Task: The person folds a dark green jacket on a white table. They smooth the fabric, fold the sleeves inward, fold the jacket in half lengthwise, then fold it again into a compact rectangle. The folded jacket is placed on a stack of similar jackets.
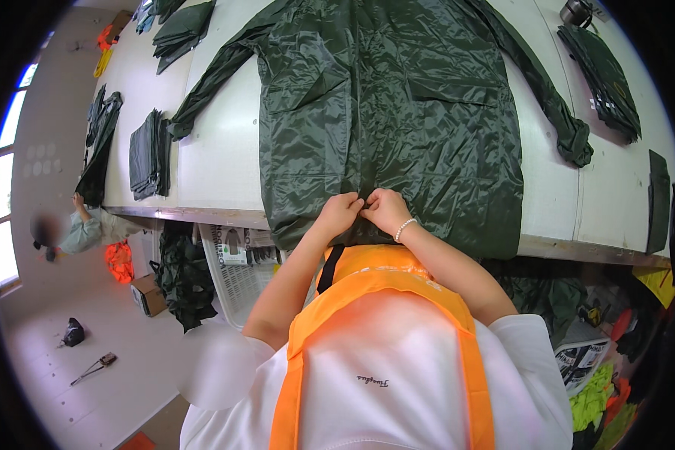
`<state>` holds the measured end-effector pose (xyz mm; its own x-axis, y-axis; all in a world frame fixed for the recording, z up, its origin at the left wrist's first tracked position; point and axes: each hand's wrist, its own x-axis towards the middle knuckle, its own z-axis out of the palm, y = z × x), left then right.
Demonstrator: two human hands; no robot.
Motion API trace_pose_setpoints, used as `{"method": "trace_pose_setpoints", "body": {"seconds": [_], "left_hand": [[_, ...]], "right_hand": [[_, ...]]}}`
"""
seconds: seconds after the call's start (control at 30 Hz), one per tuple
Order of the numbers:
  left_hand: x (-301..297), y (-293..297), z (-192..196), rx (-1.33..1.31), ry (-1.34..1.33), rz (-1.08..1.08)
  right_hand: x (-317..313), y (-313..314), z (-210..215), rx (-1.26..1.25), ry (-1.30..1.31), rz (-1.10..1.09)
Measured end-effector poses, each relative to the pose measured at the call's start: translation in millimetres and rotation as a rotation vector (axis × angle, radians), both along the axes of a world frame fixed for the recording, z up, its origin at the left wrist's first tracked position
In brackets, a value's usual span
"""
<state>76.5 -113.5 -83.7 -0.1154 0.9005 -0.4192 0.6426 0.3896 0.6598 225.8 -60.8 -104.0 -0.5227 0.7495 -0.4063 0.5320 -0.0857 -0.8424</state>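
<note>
A dark green shiny jacket (442, 135) lies spread out on the white table (217, 142), its sleeves stretched to both sides and its lower hem hanging over the near edge. My left hand (340, 213) and my right hand (387, 211) meet at the jacket's centre front, close to the hem. The fingertips of both hands are pinched together on the front edge of the jacket. What lies between the fingertips is too small to make out, apart from the fabric. A beaded bracelet circles my right wrist.
Folded dark green garments (150, 156) are stacked at the left, with another pile (601, 82) at the far right. Below the table edge stands a white plastic basket (232, 289), beside hanging dark garments (181, 274). A co-worker (82, 225) handles dark fabric at the table's left end.
</note>
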Motion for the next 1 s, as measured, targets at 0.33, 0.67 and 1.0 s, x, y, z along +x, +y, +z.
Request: {"method": "trace_pose_setpoints", "body": {"seconds": [0.33,0.67,1.0], "left_hand": [[3,-1,9,-0.052,-0.175,0.067],[2,-7,-8,0.005,-0.145,0.108],[3,6,16,-0.014,0.078,-0.077]], "right_hand": [[7,-3,-9,-0.525,0.330,-0.333],[7,-16,-9,-0.147,0.279,-0.214],[0,-20,-1,0.035,0.109,-0.165]]}}
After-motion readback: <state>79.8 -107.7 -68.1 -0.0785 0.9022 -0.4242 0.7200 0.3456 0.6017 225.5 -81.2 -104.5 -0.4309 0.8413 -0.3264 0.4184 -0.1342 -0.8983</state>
